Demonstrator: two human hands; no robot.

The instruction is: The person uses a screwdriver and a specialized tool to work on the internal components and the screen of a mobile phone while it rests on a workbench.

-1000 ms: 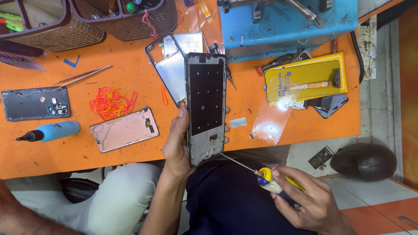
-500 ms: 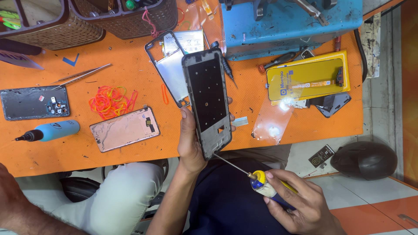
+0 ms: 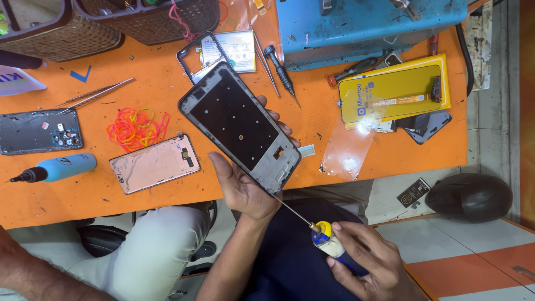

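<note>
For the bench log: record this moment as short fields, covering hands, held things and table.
Left hand: grips a phone frame, tilted, above the table edge
Right hand: holds a screwdriver, tip at the frame's lower end
Table: orange
Lying on it: pink back cover, rubber bands, tweezers, blue tool

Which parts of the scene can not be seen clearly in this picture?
Head view, one camera only:
- Screwdriver tip: hidden at the lower edge of the phone frame, so contact is unclear.
- Left hand fingers: mostly behind the phone frame.
- Right hand: cut off by the bottom edge.
- Baskets: cut off by the top edge.
</note>
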